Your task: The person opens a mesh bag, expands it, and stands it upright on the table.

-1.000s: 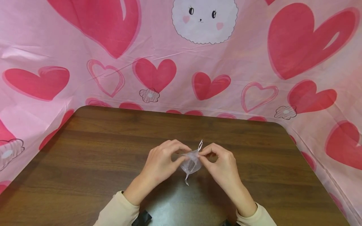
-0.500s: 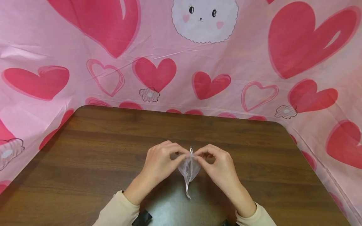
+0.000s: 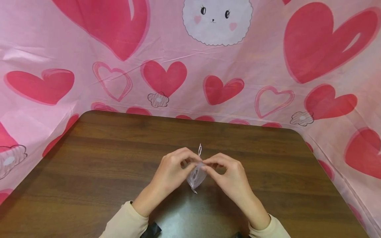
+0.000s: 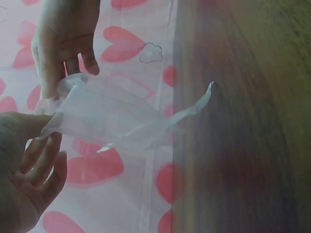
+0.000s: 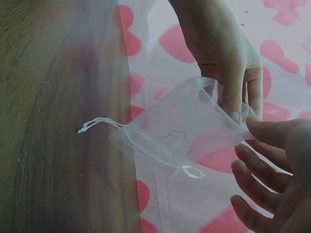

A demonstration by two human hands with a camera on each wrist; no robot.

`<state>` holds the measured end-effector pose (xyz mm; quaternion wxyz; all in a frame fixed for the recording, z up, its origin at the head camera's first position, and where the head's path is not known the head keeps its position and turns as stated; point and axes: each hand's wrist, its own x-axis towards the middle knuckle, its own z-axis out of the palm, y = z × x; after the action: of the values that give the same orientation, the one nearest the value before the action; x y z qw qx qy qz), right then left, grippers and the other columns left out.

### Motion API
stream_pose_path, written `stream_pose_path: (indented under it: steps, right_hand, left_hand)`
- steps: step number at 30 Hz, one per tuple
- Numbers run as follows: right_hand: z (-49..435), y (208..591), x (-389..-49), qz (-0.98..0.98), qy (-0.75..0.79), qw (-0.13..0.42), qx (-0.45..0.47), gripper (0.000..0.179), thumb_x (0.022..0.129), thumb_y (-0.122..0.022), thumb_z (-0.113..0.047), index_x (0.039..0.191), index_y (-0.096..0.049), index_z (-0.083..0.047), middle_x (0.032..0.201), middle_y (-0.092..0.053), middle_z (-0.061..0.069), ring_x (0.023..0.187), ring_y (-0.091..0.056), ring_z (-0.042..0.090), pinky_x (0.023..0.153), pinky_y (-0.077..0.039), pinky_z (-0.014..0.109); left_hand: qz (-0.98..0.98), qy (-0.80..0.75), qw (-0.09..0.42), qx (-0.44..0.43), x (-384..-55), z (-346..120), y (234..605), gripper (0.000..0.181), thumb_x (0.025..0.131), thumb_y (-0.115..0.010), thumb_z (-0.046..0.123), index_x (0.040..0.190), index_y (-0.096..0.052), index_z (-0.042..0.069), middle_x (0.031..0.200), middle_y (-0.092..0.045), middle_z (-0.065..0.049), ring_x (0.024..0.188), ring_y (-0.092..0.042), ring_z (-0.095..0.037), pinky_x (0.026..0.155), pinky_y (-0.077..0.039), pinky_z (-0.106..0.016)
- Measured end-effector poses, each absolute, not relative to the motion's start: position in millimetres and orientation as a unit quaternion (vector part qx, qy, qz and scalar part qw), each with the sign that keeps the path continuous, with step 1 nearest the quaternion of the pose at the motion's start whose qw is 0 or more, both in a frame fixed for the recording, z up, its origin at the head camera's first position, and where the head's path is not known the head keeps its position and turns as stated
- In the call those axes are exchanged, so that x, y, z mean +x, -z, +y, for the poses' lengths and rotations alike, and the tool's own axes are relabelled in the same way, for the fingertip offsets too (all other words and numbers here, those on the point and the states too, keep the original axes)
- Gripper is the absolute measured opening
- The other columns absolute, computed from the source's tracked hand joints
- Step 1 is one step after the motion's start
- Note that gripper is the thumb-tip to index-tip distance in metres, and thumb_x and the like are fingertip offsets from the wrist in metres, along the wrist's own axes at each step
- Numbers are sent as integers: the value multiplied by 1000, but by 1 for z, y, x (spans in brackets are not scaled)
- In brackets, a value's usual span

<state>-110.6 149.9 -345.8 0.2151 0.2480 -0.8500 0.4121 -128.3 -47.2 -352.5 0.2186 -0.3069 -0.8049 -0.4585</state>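
Observation:
A small sheer white drawstring pouch [image 3: 197, 177] hangs between my hands over the table, a thin cord loop [image 3: 200, 149] sticking out on its far side. My left hand [image 3: 175, 168] pinches the pouch's upper edge between thumb and fingers. Right beside it, the thumb and index finger of my right hand [image 3: 227, 170] pinch the same edge. In the right wrist view, the pouch [image 5: 165, 126] spreads away from the fingertips, with white cords [image 5: 104, 121] at the end farther from the hands. The right hand's other fingers [image 5: 257, 189] are loosely bent below it.
The dark brown wooden table [image 3: 104, 158] spreads around the hands. Pink cloth [image 3: 178, 46] printed with red hearts surrounds its back and sides. A black strap [image 3: 151, 229] shows near the left cuff.
My hands have drawn closer together, fingertips nearly meeting. The pouch looks narrower, its far cord loop has shifted left from a second ago, and less of the near cord shows than half a second ago.

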Motion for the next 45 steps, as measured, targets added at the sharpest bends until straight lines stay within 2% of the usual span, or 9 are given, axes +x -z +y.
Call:
stream_pose_path:
  steps: [4,11,15,23,25,30,33,45]
  right_hand:
    - [151,346,-111,-849,-409,225,247,17,76,-84,-3,82,-76,-17,82,-68,-17,75,-63,4,66,-52,30]
    - [154,347,-112,-855,-393,250,229,21,74,-85,0,79,-74,-16,78,-69,-13,71,-63,5,66,-53,32]
    - [155,347,-113,-860,-382,254,223,18,74,-85,-2,79,-73,-15,76,-70,-12,70,-63,5,67,-51,29]
    - [152,347,-111,-854,-399,240,232,21,75,-84,-1,87,-77,-16,80,-70,-14,72,-62,3,66,-52,31]
    - [151,347,-110,-859,-397,228,229,20,76,-84,-3,90,-78,-16,81,-69,-15,73,-61,2,66,-53,33]
    - [152,348,-110,-864,-387,230,227,18,77,-84,-4,89,-79,-16,80,-70,-15,72,-62,1,65,-51,29]
    - [152,348,-111,-860,-385,243,230,18,75,-84,-1,85,-79,-15,80,-72,-13,71,-63,1,65,-50,27]
    - [151,348,-111,-864,-375,260,213,23,70,-87,1,79,-75,-16,77,-71,-11,70,-63,3,65,-53,37]
  left_hand:
    - [-804,464,205,-311,-128,-45,353,23,78,-81,-2,91,-74,16,84,-65,11,71,-58,-2,63,-50,-21]
    - [-816,437,190,-327,-127,-45,353,18,82,-83,15,97,-75,20,85,-65,14,74,-59,-6,64,-51,-28]
    - [-824,420,195,-327,-126,-47,352,16,83,-82,21,98,-77,21,85,-68,15,74,-59,-6,63,-50,-28]
    - [-842,400,229,-282,-126,-49,350,10,81,-83,17,89,-81,22,81,-72,12,67,-57,-4,60,-44,-23]
    - [-842,401,239,-271,-126,-50,350,11,80,-84,17,88,-80,23,78,-71,13,65,-56,-4,58,-44,-23]
    - [-853,380,256,-250,-125,-50,350,15,76,-87,22,86,-78,29,69,-62,17,63,-55,-4,53,-41,-23]
    - [-862,363,257,-244,-125,-49,351,16,75,-88,24,86,-77,30,68,-59,18,63,-56,-4,53,-40,-24]
    - [-868,343,230,-276,-125,-47,353,21,75,-88,24,90,-75,30,75,-63,20,68,-57,0,56,-42,-21]
